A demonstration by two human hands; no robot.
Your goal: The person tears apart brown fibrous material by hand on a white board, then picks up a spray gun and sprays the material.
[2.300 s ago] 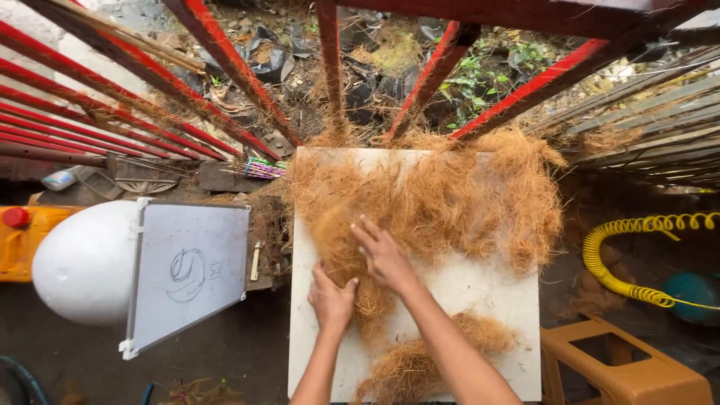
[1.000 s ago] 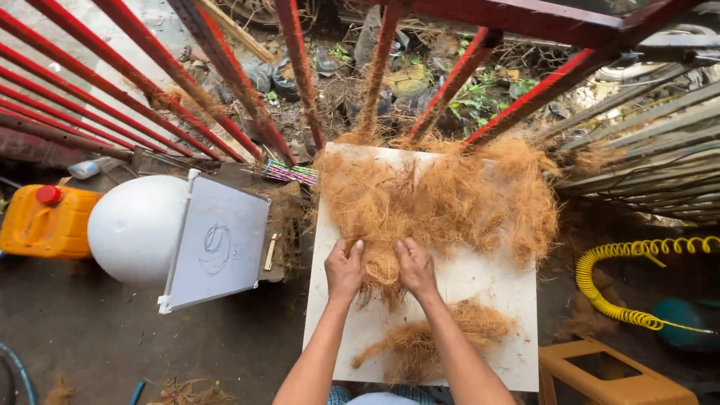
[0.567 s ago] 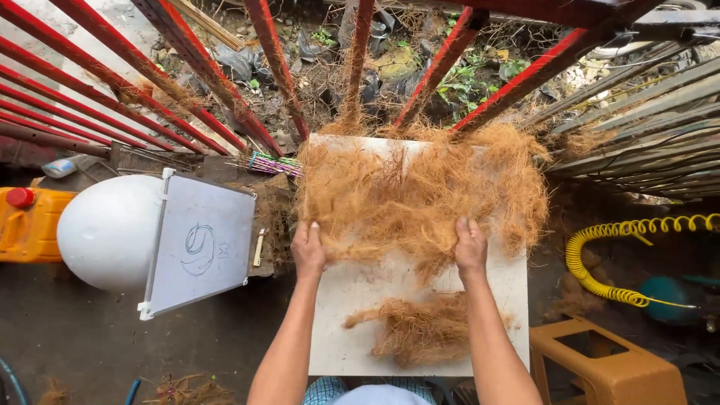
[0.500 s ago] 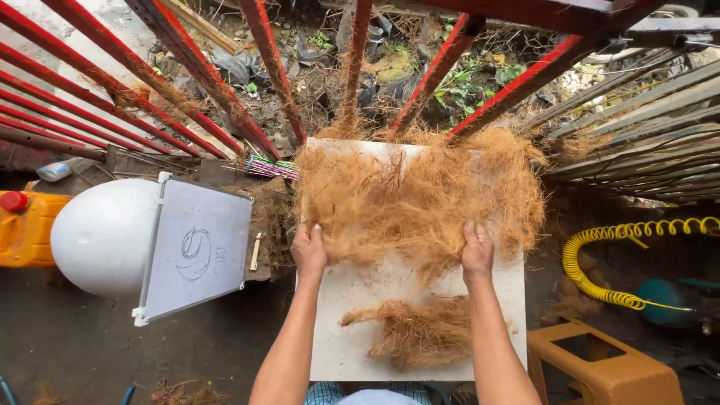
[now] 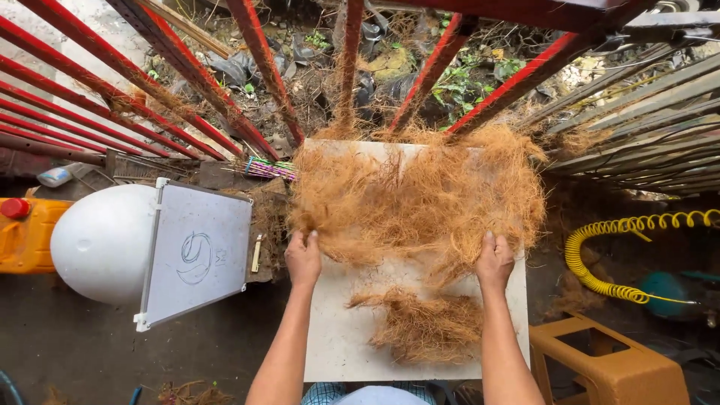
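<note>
A big mat of brown coconut fibre [image 5: 420, 195] covers the far half of a pale square board [image 5: 341, 337]. My left hand [image 5: 303, 258] is closed on the mat's near left edge. At the near right edge, my right hand [image 5: 494, 262] grips the fibre in the same way. A smaller loose clump of fibre [image 5: 427, 324] lies on the board between my forearms, touched by neither hand.
A whiteboard [image 5: 199, 251] leans on a white foam egg shape [image 5: 101, 240] at the left, beside an orange jerrycan [image 5: 26, 232]. Red metal bars [image 5: 195, 75] cross the top. At the right sit a yellow coiled hose [image 5: 607, 255] and an orange plastic stool [image 5: 622, 367].
My hands moved from the middle of the fibre mat out to its left and right near edges and took hold there. The view shifted slightly.
</note>
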